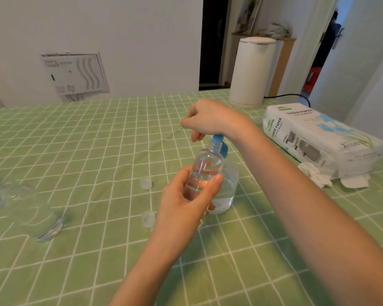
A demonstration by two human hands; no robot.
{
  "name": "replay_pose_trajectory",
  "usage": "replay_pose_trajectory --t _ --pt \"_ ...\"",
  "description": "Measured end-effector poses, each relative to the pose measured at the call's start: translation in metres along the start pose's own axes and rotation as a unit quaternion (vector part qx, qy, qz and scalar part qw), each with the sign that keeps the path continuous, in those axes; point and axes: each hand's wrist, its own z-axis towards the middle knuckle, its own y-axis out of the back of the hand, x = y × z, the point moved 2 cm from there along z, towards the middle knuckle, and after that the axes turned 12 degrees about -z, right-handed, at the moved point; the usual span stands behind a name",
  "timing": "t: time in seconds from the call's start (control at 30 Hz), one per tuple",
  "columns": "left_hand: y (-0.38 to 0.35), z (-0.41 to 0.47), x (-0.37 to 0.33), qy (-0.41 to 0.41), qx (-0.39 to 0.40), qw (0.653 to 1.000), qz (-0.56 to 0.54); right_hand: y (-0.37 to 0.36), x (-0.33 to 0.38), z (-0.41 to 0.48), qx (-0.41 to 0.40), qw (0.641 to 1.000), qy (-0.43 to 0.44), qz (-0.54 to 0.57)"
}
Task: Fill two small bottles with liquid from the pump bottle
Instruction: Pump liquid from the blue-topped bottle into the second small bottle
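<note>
From the head view, the main risk is a spill. The neck of the small bottle (206,166) sits just under the blue pump nozzle (220,143), and if I tilt or drift, liquid would run down the outside onto the counter (75,140). A hard press could also tip the pump bottle (229,186) just behind it, since nothing else steadies it.

My left hand (186,202) comes up from below, its fingers wrapped round the small bottle and holding it upright above the counter. My right hand (208,120) reaches over with the wrist bent down on the pump's top. Its fingers look curled, but I cannot tell whether they clasp anything. 2 caps (146,183) lie apart on the counter.
</note>
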Motion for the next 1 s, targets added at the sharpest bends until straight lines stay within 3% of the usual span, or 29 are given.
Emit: replay_pose_trajectory --t 1.0 --pt "0.002 0.001 0.003 -0.003 0.010 1.000 -0.014 -0.001 -0.003 0.002 -0.021 1.000 0.016 -0.013"
